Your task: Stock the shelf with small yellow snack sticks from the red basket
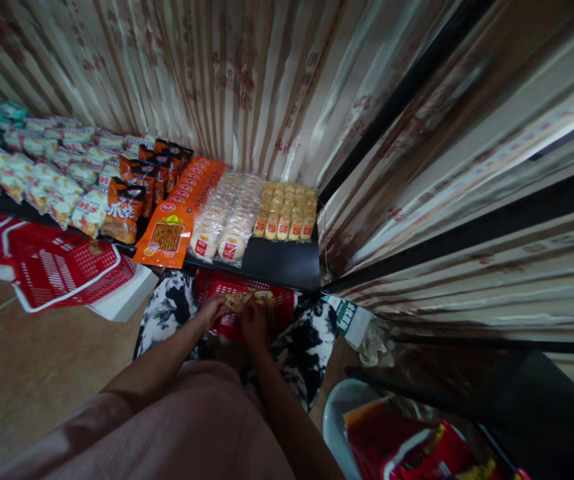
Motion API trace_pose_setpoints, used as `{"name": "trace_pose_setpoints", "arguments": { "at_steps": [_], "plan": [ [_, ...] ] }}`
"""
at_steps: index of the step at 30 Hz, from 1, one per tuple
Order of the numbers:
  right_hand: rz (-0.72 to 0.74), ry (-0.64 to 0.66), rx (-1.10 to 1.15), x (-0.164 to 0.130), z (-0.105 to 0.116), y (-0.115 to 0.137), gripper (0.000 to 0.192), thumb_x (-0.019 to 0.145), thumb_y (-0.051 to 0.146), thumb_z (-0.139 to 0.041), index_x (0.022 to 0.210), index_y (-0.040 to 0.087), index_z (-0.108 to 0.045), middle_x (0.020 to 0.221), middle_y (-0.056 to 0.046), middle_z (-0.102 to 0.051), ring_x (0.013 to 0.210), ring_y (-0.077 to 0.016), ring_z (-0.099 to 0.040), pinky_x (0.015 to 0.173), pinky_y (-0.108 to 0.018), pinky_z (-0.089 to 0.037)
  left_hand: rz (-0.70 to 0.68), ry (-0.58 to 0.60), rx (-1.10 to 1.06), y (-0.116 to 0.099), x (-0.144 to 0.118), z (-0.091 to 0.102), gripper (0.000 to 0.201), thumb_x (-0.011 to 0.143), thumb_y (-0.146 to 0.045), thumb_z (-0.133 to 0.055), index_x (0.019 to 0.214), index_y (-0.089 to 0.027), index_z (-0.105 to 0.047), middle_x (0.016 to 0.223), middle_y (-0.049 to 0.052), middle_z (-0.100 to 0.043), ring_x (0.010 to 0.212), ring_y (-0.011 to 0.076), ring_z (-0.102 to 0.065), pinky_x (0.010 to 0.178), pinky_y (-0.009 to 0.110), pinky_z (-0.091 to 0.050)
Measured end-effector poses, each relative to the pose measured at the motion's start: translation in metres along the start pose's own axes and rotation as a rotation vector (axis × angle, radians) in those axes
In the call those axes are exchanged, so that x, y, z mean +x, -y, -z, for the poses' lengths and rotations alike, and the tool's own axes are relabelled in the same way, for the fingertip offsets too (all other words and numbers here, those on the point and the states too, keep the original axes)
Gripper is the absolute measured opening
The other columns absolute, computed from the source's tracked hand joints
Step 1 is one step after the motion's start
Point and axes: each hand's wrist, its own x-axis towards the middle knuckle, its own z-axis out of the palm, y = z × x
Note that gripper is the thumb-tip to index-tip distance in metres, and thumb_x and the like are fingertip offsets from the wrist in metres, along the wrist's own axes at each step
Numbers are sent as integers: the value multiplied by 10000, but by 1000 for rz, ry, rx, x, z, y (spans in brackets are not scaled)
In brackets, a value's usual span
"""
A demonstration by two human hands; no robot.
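My left hand and my right hand both reach down into a red plastic basket that stands below a low black shelf. Between them they grip small snack packets inside the basket; how each finger closes is hard to make out in the dim light. On the shelf lie rows of snacks: yellow cakes, clear round pastries, flat orange packs and dark orange bags.
Stacked red baskets rest on a white platform at the left. A black-and-white patterned cloth lies under the basket. A striped curtain hangs behind. A white tub with red bags sits at lower right.
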Motion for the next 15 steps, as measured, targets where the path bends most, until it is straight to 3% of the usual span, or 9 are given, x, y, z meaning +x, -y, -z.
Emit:
{"name": "trace_pose_setpoints", "arguments": {
  "at_steps": [4,9,15],
  "plan": [
    [-125,9,94,3,-2,-5,266,771,222,-450,972,144,-606,939,-93,-655,915,-207,-585,831,-318,-438,29,-2,-51,-4,-6,0,150,732,-44,-503,833,-150,-535,780,25,-656,646,100,-641,652,228,-549],
    [-259,28,303,2,-2,-1,322,756,268,-457,1016,127,-584,1013,-115,-647,936,-213,-602,801,-308,-467,50,24,-122,-7,-17,-2,181,738,-22,-482,860,-153,-509,776,16,-647,608,83,-628,642,214,-541],
    [-466,50,676,-2,-1,8,309,695,349,-522,933,160,-577,824,-50,-667,651,-164,-607,575,-265,-485,13,62,-143,-9,-27,-2,238,710,4,-492,888,-153,-505,718,0,-632,595,78,-621,617,194,-527]
  ]
}}
